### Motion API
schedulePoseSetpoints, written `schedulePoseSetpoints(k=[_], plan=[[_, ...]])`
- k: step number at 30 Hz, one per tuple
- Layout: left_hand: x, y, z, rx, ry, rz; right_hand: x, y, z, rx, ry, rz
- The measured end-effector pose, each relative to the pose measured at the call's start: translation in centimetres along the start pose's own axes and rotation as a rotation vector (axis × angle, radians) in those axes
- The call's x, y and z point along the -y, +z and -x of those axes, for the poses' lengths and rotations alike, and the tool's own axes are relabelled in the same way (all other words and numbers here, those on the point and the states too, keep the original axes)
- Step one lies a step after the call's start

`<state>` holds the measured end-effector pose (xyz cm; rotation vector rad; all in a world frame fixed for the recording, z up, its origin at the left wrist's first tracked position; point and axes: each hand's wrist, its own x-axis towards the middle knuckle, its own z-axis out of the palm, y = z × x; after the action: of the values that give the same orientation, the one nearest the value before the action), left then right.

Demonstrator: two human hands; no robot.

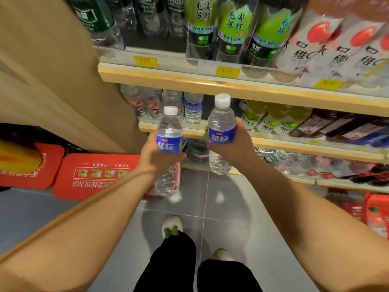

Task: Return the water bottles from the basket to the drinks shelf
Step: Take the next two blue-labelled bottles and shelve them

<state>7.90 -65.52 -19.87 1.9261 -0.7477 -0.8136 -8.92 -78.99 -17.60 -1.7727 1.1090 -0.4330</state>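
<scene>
My left hand (156, 155) grips a clear water bottle (169, 144) with a blue label and white cap, held upright. My right hand (235, 148) grips a second, matching water bottle (221, 127), also upright and slightly higher. Both bottles are held in front of the drinks shelf (189, 131), whose second row holds clear water bottles, one with the same blue label (193, 108). A red basket (376, 211) sits low at the right edge; its contents are blurred.
The upper shelf (210, 81) carries green-labelled and white-labelled drinks with yellow price tags. Red cushions or mats (92, 175) lie on the floor at left beside a beige wall panel. My feet stand on grey floor tiles (227, 207).
</scene>
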Motion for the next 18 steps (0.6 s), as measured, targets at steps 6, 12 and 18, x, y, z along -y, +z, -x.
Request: schedulePoseSetpoints(k=[6, 12, 18], plan=[[6.6, 5.2, -4.3, 0.027, 0.053, 0.196, -8.3, 4.1, -3.5, -0.22, -0.065, -0.09], [12.9, 9.9, -8.2, -0.136, 0.104, 0.153, -16.0, 6.7, -6.5, -0.163, -0.094, -0.19], [15.6, 11.7, -12.9, -0.186, 0.278, 0.104, -17.8, 7.5, -8.6, -0.248, -0.321, -0.195]])
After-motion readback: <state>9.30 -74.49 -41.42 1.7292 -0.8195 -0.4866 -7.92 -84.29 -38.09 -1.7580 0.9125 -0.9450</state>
